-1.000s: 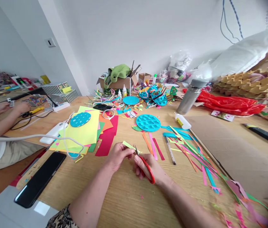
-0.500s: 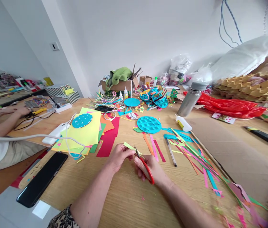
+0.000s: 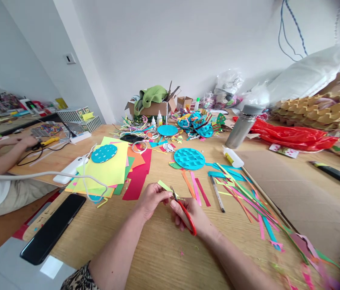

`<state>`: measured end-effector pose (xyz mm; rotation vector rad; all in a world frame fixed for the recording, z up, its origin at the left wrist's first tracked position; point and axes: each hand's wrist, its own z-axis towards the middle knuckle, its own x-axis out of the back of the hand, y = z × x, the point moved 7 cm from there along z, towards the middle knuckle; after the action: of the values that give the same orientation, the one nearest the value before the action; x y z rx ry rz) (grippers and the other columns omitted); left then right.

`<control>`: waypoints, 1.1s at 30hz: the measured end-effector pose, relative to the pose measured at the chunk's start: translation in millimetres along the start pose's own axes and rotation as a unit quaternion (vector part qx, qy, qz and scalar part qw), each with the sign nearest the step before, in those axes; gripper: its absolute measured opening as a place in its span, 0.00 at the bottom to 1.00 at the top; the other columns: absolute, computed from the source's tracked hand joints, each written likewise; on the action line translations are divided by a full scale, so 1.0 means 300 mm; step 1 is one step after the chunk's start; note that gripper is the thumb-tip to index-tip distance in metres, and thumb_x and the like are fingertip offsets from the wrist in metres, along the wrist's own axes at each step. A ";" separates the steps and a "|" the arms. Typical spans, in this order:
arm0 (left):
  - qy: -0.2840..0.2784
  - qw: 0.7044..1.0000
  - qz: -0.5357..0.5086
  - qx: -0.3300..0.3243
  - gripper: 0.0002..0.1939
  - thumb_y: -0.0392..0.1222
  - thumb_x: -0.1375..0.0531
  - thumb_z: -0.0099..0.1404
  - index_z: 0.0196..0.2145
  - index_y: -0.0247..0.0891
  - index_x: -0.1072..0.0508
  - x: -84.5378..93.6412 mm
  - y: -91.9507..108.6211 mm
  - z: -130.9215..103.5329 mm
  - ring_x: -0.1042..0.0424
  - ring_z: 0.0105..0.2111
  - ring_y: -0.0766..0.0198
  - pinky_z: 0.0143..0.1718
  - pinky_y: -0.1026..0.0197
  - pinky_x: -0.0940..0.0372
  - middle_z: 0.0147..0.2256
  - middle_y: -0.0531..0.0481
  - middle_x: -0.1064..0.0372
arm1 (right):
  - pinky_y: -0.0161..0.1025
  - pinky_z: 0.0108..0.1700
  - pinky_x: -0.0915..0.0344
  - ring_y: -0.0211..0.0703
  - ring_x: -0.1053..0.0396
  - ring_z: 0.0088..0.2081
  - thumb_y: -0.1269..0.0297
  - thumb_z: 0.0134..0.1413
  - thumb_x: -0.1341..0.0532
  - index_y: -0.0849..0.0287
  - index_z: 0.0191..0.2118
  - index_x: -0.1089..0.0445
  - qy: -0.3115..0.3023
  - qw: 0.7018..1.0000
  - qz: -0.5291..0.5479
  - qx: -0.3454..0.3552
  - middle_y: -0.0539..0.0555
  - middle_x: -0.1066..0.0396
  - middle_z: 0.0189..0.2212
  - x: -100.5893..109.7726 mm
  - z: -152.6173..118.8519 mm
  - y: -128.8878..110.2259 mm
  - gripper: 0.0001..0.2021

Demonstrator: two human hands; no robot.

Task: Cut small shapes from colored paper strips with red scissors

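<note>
Between the thumb and fingers of my left hand [image 3: 154,200] is a small yellow-green paper strip [image 3: 164,185], its end sticking out past the fingertips. My right hand [image 3: 189,213] is closed round the red handles of the scissors [image 3: 188,215], whose dark blades point up and left at the strip. Both hands are close together above the wooden table. Beyond them lie orange, pink and red paper strips [image 3: 202,192] and a blue oval with a raised pattern [image 3: 189,158].
Left are stacked coloured sheets [image 3: 109,171], a white cable [image 3: 37,175] and a black phone [image 3: 53,228]. Right are a pen [image 3: 218,195], tangled strips [image 3: 248,189], a glue bottle [image 3: 233,157], a steel bottle [image 3: 242,127] and cardboard [image 3: 296,193]. Another person's arms [image 3: 9,151] rest far left.
</note>
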<state>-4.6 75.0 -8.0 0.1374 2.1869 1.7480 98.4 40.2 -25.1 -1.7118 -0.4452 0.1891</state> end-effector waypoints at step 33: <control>0.025 1.000 0.009 0.010 0.10 0.42 0.35 0.47 0.23 0.31 0.29 0.008 -0.007 -0.001 0.36 0.23 0.67 0.28 0.63 0.42 0.21 0.50 0.32 | 0.29 0.14 0.48 0.32 0.40 0.12 0.39 0.49 0.42 0.60 0.21 0.40 0.011 1.000 0.002 -0.002 0.47 0.37 0.12 0.002 -0.005 -0.006 0.26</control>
<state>-6.6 74.8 -10.4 0.1199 2.2452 1.7571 99.2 39.1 -23.0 -1.7181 -0.4256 0.1729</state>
